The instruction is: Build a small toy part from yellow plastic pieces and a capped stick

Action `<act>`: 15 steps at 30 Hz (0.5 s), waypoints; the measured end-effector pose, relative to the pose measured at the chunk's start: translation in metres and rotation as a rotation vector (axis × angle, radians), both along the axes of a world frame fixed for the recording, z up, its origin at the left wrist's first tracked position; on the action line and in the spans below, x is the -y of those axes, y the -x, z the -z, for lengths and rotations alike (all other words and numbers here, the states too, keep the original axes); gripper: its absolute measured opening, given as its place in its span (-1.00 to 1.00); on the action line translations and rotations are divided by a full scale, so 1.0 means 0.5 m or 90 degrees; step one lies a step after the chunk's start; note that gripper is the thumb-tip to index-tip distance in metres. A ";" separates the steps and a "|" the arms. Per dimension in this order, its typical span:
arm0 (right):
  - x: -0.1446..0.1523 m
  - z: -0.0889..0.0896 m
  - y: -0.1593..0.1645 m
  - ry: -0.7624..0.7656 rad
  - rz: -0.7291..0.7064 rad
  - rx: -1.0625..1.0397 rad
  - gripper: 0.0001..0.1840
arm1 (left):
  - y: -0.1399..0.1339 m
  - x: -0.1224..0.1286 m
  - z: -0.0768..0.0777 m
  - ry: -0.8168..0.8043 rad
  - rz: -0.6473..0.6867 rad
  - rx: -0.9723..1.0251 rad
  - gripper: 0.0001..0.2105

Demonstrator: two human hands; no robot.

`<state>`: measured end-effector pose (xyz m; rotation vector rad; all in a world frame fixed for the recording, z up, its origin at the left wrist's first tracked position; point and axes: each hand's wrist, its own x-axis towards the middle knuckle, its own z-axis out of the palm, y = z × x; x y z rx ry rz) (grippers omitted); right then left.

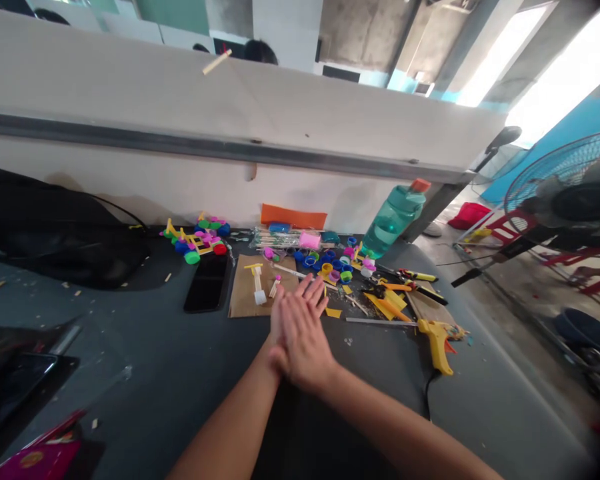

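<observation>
Nearest the camera, two bare forearms reached out over the dark bench (190,373). The right hand (305,340) lay flat over the left hand (279,320), palms pressed together, fingers (314,293) straight and spread a little, gripping nothing. Just beyond the fingertips, to the far left, a piece of brown cardboard (245,293) carried a small yellow and white stick model (257,283). Left of that lay a black phone (207,283), and farther left a toy vehicle with coloured cap wheels (197,240). On the far side of the hands sat a cluster of coloured bottle caps (330,263), with an orange sheet (293,215) against the wall behind. To the right lay yellow scraps (387,303), pliers (400,287) and a yellow glue gun (437,340), its cord running toward the camera. A green water bottle (393,220) stood at the far right, and a fan (570,193) stood off the bench to the right.
</observation>
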<state>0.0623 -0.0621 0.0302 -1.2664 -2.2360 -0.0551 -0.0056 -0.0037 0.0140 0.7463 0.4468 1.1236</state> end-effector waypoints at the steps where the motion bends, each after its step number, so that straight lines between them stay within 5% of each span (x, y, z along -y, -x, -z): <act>1: 0.010 0.003 0.010 0.013 -0.023 0.033 -0.23 | -0.001 0.001 0.001 -0.013 -0.013 0.001 -0.28; 5: -0.033 -0.006 0.003 0.034 0.014 0.060 -0.22 | -0.006 0.011 -0.002 -0.027 -0.011 -0.047 -0.36; 11: -0.166 -0.048 -0.131 0.005 0.209 0.056 -0.51 | 0.007 0.007 -0.035 0.034 0.099 0.002 -0.27; 15: -0.173 -0.065 -0.207 -0.030 0.245 0.063 -0.65 | 0.000 -0.006 -0.021 0.025 -0.013 -0.012 -0.53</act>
